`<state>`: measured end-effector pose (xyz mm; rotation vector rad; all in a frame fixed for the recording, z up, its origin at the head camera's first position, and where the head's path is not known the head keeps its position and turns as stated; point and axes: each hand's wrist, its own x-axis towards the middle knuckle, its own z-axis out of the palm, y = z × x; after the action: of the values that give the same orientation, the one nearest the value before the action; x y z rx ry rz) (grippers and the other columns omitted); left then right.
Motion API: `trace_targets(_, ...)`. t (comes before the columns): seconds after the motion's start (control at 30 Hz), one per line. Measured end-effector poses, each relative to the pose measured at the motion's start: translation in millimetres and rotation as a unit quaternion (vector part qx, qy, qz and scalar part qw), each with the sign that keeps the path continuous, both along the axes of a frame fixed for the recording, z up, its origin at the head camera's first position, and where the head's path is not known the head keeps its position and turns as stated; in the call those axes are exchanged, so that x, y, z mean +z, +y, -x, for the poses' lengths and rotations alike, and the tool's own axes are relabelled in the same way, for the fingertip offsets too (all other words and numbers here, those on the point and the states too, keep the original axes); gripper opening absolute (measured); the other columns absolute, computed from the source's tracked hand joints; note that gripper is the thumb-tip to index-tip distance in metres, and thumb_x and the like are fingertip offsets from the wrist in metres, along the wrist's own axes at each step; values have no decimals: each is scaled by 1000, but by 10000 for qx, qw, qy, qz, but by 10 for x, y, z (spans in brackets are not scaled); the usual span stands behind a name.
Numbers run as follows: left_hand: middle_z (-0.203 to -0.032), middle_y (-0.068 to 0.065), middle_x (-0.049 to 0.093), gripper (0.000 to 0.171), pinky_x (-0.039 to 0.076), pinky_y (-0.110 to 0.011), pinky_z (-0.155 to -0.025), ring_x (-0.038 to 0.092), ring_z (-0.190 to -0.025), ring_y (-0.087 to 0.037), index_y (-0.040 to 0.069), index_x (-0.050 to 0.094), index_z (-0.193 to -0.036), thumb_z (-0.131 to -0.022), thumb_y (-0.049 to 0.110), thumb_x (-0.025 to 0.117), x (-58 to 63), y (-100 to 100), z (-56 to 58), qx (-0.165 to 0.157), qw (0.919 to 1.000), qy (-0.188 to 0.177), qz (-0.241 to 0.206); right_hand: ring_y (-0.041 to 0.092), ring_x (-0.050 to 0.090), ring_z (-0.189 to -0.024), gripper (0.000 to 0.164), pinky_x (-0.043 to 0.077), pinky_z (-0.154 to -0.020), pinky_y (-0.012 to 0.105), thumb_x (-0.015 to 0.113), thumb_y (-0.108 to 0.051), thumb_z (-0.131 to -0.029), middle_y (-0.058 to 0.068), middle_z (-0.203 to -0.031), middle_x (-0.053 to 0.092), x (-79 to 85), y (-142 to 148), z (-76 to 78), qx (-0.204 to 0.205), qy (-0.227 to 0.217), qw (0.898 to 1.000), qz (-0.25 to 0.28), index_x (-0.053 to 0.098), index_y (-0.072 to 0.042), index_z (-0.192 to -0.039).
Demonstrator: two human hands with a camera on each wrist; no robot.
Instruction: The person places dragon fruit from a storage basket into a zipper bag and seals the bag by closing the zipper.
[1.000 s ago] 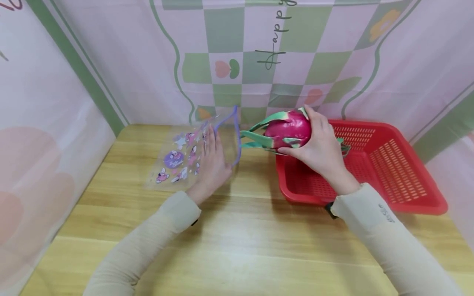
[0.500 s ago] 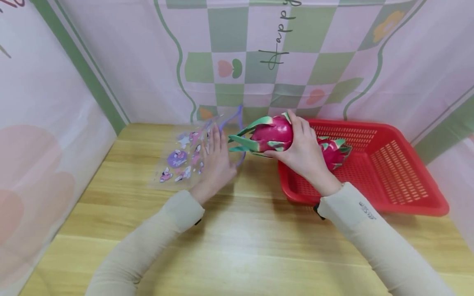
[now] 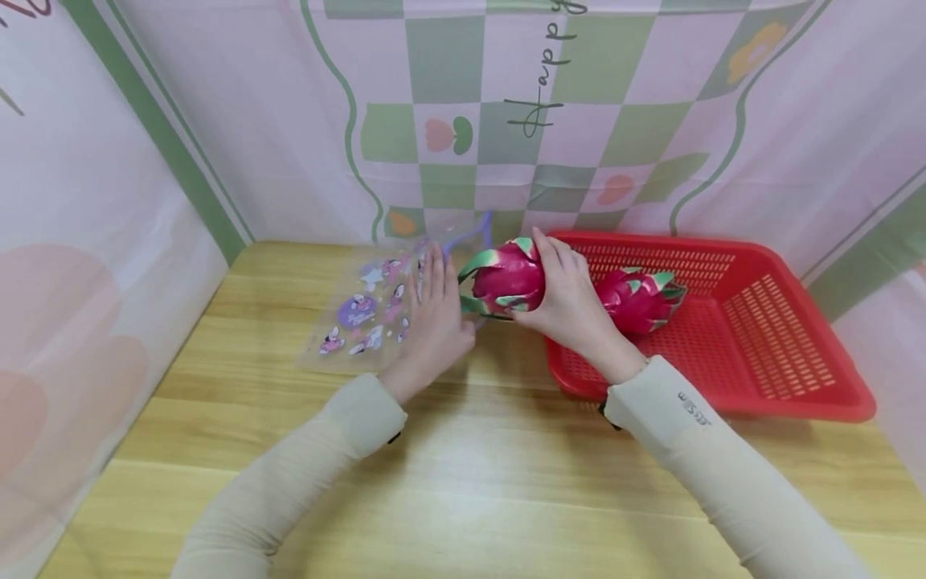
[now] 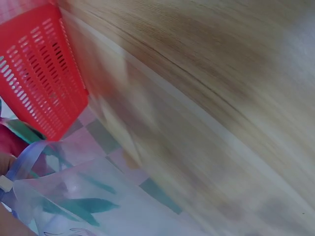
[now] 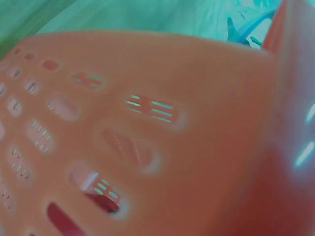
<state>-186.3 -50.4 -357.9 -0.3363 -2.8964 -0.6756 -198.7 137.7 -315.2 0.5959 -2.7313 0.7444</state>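
In the head view my right hand [image 3: 571, 301] grips a magenta dragon fruit [image 3: 510, 275] with green leaf tips, left of the red basket. Its leaves point left, at the purple-edged mouth of a clear zip bag [image 3: 358, 310] printed with cartoon figures. My left hand [image 3: 440, 318] lies over the bag's mouth and holds its edge. The left wrist view shows part of that hand [image 4: 12, 226] by the purple zip edge [image 4: 29, 160] and its white slider [image 4: 6, 184]; green leaf tips [image 4: 83, 206] show through the clear film. The right wrist view shows no hand.
A red perforated basket [image 3: 767, 398] stands at the right, with a second dragon fruit [image 3: 640, 301] inside. Its wall [image 5: 206, 123] fills much of the right wrist view. The wooden table [image 3: 463, 482] ends at a patterned cloth [image 3: 593, 64] behind.
My right hand has carried the dragon fruit left from over the basket to the bag's mouth, uncovering the second fruit. My left hand and the bag have shifted slightly right.
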Motion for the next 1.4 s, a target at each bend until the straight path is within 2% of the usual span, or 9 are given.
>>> trace_targets(0.13,-160,-14,-16,96,0,-57,-121,-12,-150,-28,-2,2,-152,-81,20,64,0,21,-6,-15,10000,28,-41,41,41,-126,95,38,-106,57,86,-20,-64,25,-137,44,18,-41,-5,26,117,9999,-18,34,4,-140)
trace_targets(0.2,-161,-14,-15,97,0,-57,-121,-11,-150,-28,-2,2,-152,-80,19,64,0,25,-9,-20,10000,37,-41,39,43,-123,93,39,-105,56,86,-23,-65,24,-135,46,48,-66,-3,-40,41,10000,-30,35,4,-138)
trace_targets(0.37,-160,-15,-15,97,0,-58,-121,-10,-150,-29,-3,2,-152,-79,18,64,1,31,-29,-73,9999,64,45,41,44,-120,92,47,-98,58,84,-29,-68,23,-138,40,142,-117,0,-406,-322,9986,-65,35,-2,-140)
trace_targets(0.5,-160,-15,-15,98,0,-58,-121,-9,-150,-30,-3,1,-152,-79,18,64,17,35,-53,-99,9999,82,68,43,43,-122,93,48,-97,59,84,-31,-68,25,-142,34,175,-155,4,-517,-398,9978,-114,34,-4,-141)
trace_targets(0.6,-160,-15,-15,97,1,-59,-121,-9,-150,-30,-3,2,-152,-80,18,64,32,47,-66,-128,9998,119,29,43,46,-121,95,48,-97,59,84,-33,-68,26,-140,39,164,-174,12,-520,-515,9972,-179,33,-4,-142)
trace_targets(0.8,-161,-16,-12,94,3,-59,-121,-6,-150,-31,-3,5,-152,-82,20,64,44,80,-86,-150,9996,215,93,41,56,-110,98,52,-93,57,83,-37,-68,23,-132,48,116,-191,-8,-431,-732,9954,-435,31,-7,-146)
trace_targets(1.07,-162,-17,-7,92,4,-59,-121,-3,-150,-33,-4,6,-151,-81,18,61,65,106,-100,-195,9993,328,15,40,54,-117,100,51,-95,56,83,-36,-69,23,-138,45,40,-185,12,-259,-953,9947,-303,28,-7,-147)
trace_targets(1.27,-161,-19,-7,94,4,-58,-121,-1,-150,-34,-6,8,-151,-80,19,64,88,107,-85,-112,9994,325,36,42,54,-115,97,52,-94,55,84,-36,-68,23,-137,46,-2,-189,34,7,-757,9951,-640,34,-5,-145)
trace_targets(1.4,-161,-18,-9,97,5,-57,-122,-2,-151,-33,-5,5,-151,-79,19,65,81,113,-88,-149,9994,292,64,42,53,-116,97,52,-95,54,85,-34,-67,23,-137,47,-26,-210,52,105,-732,9950,-666,34,-5,-144)
